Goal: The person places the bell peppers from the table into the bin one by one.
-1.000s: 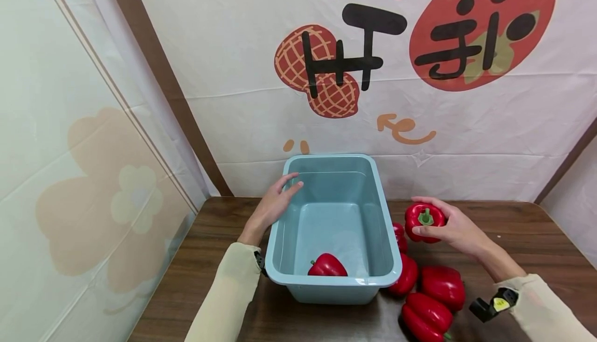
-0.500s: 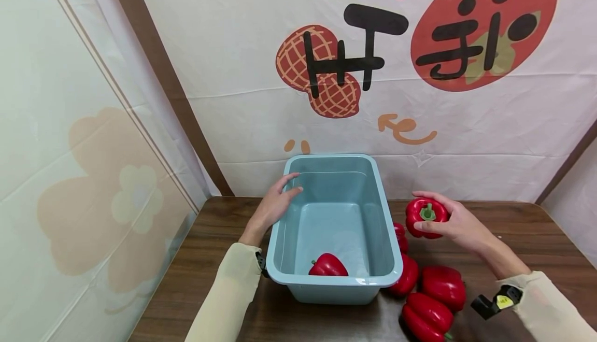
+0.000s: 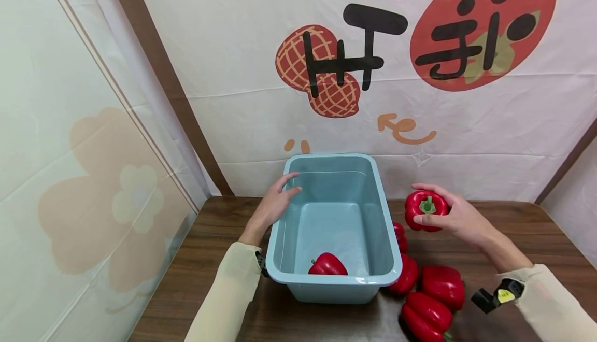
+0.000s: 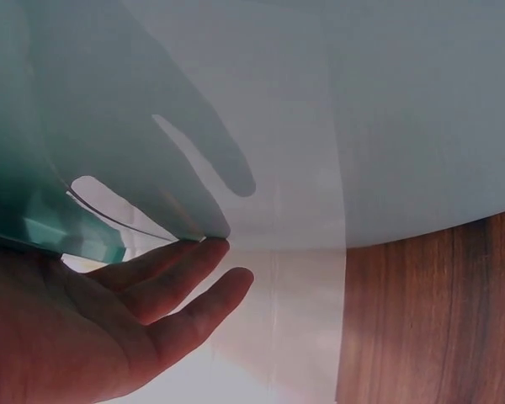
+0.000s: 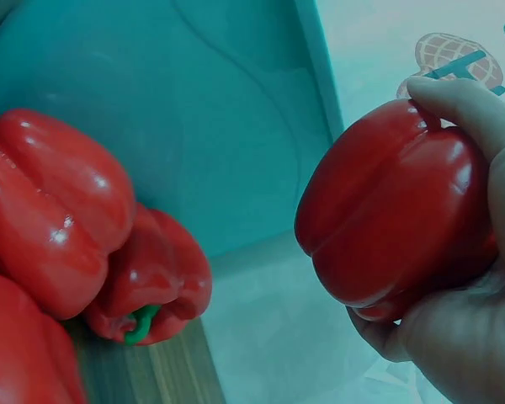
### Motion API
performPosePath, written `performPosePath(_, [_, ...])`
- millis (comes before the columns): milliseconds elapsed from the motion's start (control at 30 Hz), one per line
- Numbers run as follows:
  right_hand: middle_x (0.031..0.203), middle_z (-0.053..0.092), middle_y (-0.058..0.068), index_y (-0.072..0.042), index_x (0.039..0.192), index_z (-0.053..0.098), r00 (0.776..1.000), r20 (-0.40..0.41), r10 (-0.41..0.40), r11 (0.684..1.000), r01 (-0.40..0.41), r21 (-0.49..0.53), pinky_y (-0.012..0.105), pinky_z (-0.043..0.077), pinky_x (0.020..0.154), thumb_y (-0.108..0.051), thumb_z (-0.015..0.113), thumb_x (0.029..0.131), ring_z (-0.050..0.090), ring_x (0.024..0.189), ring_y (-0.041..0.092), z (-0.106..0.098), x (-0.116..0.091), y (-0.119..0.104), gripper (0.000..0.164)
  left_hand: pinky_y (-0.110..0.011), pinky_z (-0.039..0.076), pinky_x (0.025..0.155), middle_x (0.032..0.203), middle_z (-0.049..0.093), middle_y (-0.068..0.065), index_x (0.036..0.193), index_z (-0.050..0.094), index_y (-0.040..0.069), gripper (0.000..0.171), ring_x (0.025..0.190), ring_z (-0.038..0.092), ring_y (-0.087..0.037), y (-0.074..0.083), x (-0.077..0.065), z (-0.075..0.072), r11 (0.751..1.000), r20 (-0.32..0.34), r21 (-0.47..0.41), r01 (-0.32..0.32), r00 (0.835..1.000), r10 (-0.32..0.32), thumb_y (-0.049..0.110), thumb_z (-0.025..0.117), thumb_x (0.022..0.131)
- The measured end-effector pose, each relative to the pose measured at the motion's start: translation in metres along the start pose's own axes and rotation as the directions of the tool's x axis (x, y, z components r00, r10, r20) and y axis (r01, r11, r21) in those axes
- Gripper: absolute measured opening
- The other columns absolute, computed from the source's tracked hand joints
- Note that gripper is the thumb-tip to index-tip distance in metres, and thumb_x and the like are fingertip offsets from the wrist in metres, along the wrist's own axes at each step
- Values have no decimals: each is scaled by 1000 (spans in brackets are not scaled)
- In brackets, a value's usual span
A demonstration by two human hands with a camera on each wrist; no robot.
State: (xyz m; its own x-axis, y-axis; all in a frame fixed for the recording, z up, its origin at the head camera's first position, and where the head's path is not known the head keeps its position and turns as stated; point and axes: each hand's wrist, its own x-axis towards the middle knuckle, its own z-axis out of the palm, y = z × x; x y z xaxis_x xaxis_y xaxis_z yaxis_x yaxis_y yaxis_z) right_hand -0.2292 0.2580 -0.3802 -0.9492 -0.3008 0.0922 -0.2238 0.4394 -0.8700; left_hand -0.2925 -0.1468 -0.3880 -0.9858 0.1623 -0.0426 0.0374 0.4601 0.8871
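My right hand [image 3: 459,220] holds a red bell pepper [image 3: 425,210] above the table, right of the light blue basin [image 3: 336,281]. In the right wrist view, thumb and fingers wrap round the held bell pepper [image 5: 396,210]. My left hand [image 3: 272,205] rests at the basin's left rim, thumb and index finger reaching over it. The left wrist view shows the fingers of the left hand [image 4: 143,320] fairly straight against the basin's wall. Another red bell pepper [image 3: 328,264] lies inside the basin, at its near end.
Several more red bell peppers, among them one farther right [image 3: 443,286] and one nearest the front [image 3: 426,317], lie on the brown wooden table [image 3: 224,290] beside the basin's right side. A printed fabric wall [image 3: 242,98] stands behind the table.
My right hand has risen slightly with the bell pepper, away from the table. My left hand and the basin stay where they were.
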Motion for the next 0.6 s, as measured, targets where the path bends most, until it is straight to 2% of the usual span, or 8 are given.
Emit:
performPosePath(167, [128,51,13,-15,147,41,1000,-6,-26,1000,26,-14,38,60,73,-20,75,86,52,111,29,-2,1,-5,70,-52,49,93,158,32,-6,149,42,30,50,118,56,-32,-1,1,-1,1000,2,-16,6,1000,-6,41,48,100])
performPosePath(400, [129,48,13,-17,148,40,1000,-7,-24,999,24,21,37,59,73,-19,74,87,49,113,30,-4,3,-12,70,-53,47,96,159,31,-3,149,42,30,50,126,51,-35,-1,2,0,1000,2,-25,12,1000,-12,40,48,101])
performPosePath(600, [131,48,12,-18,148,39,999,-3,-36,999,36,14,37,59,75,-19,74,86,48,116,28,-1,5,-18,71,-54,48,95,158,32,-7,150,40,27,51,121,54,-35,-2,2,-1,1000,5,-24,5,1000,-5,38,47,101])
